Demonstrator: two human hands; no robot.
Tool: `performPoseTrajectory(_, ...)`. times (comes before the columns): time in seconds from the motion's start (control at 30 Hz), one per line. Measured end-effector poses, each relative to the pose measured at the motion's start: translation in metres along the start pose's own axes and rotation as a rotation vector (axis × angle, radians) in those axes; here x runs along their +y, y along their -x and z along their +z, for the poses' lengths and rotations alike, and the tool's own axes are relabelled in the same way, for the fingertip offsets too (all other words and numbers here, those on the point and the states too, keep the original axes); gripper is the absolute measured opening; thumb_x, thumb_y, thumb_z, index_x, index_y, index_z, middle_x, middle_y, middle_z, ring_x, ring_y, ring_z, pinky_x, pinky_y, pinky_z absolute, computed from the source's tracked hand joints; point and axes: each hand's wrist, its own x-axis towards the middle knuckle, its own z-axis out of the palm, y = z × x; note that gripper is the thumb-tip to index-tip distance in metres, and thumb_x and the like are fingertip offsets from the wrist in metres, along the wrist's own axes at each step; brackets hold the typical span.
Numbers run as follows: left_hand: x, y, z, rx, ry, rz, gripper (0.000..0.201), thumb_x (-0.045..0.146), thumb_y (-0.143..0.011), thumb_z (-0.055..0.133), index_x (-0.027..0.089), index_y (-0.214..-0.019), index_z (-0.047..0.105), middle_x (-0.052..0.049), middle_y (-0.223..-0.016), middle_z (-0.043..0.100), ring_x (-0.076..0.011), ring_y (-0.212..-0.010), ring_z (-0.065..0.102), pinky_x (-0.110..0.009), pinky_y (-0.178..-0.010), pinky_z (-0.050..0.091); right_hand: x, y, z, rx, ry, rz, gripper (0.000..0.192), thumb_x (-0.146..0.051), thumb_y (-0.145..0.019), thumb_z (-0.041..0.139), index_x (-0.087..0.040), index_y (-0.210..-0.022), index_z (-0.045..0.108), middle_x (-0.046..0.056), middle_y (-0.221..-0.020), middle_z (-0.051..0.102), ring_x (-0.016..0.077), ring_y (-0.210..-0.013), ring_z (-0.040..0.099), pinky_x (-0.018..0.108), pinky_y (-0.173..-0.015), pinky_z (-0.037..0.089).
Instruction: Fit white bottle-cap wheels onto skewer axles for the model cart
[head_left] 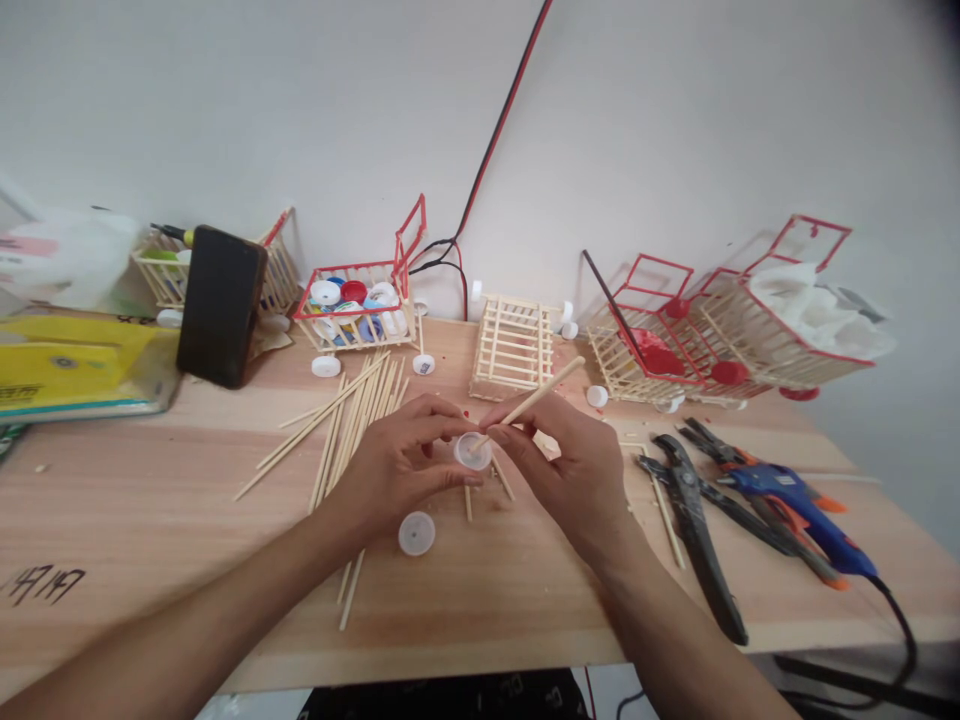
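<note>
Far left of the counter (120, 520): a yellow box (67, 375), a dark phone (221, 305) propped upright against a stick-built basket (161, 270). Right of it, a small red-rimmed stick cart (358, 305) filled with bottle caps, on white cap wheels. In front of that cart, a loose fan of bamboo sticks (352, 425) lying flat on the wood.

Left hand (401, 465): fingers curled in, thumb and fingertips pinching a white bottle cap (472, 452) held just above the counter, open side facing up toward the camera. A second white cap (416, 533) lies flat on the counter just below that hand, not touched.

Right hand (574, 465): closed in a pinch on a single bamboo stick (536, 398) (grip near its lower end). The stick slants up and to the right; its lower tip meets the held cap at about the centre. Whether the tip goes through the cap cannot be told.

Behind the hands, an unpainted stick crate (514, 345) near the wall. Further right, two more red-framed carts (675, 345), one holding crumpled white paper (814, 300). On the counter at right: black pliers (697, 520) and a blue glue gun (795, 505) with its cord running off the edge.
</note>
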Motion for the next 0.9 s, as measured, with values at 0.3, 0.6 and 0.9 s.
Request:
performPoseTrajectory(0.3,0.0014,0.0004,-0.0013,-0.016,-0.034,-0.018,0.032,0.029,-0.069,0.075,0.024,-0.099,0.069,-0.002,-0.096,0.061,-0.0158,-0.089,0.058,-0.027,-0.075,0.046,0.0006,0.0018,0.0000,-0.006,-0.047,0.007,0.008,-0.023,-0.086,0.059,-0.019,-0.080,0.063,-0.001,-0.076,0.064,0.0115,-0.072,0.056,0.024,-0.066,0.042)
performPoseTrajectory(0.6,0.0019,-0.0002,-0.0026,0.000,-0.069,-0.027,0.030,0.029,-0.070,0.075,0.025,-0.099,0.069,-0.001,-0.095,0.060,-0.0158,-0.090,0.057,-0.030,-0.081,0.045,-0.0018,-0.0012,0.0005,0.003,-0.095,0.065,0.009,-0.023,-0.086,0.058,-0.020,-0.080,0.064,-0.002,-0.074,0.063,0.0108,-0.065,0.053,0.024,-0.061,0.040)
performPoseTrajectory(0.9,-0.0015,0.0000,-0.0023,0.032,-0.074,-0.029,0.029,0.032,-0.070,0.074,0.025,-0.098,0.069,-0.003,-0.097,0.062,-0.0188,-0.093,0.057,-0.034,-0.084,0.045,-0.0019,-0.0019,0.0027,-0.005,-0.111,0.108,0.012,-0.026,-0.086,0.056,-0.021,-0.080,0.065,0.000,-0.079,0.068,0.0128,-0.070,0.059,0.025,-0.064,0.044)
